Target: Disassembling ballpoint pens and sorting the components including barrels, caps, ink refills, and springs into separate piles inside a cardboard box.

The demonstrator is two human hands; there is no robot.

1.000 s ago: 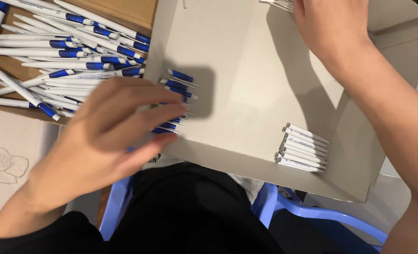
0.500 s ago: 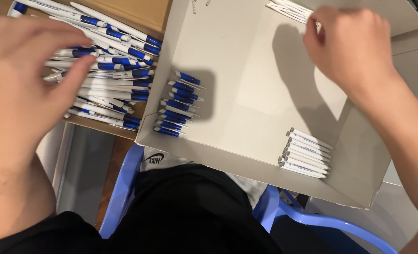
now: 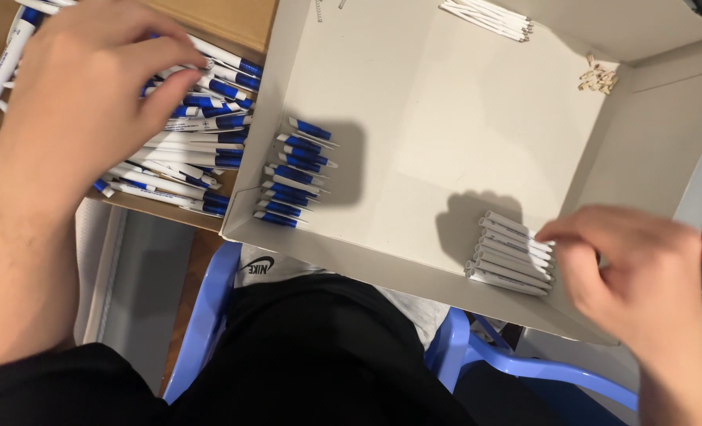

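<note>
White cardboard box [image 3: 445, 118] lying open, centre-right, shallow tray shape, flaps standing up at top and right. Brown cardboard box [image 3: 224, 20] sitting just beside it at left, only top strip and lower edge showing. No labels, signs, screens showing.

The left hand [image 3: 82, 95] reaches out at the upper left, back of the hand facing up, its fingers [image 3: 169, 55] bent and bunched forward with the thumb stretched out below them — whether the fingertips grip anything cannot be seen. Its bare forearm runs straight down the left edge to a dark sleeve at the bottom. The right hand [image 3: 627, 272] sits low at the right — back up, wrist bent, fingers curled loosely inward with the tips pointing left, and the forearm leaves the view at the bottom right corner.
</note>
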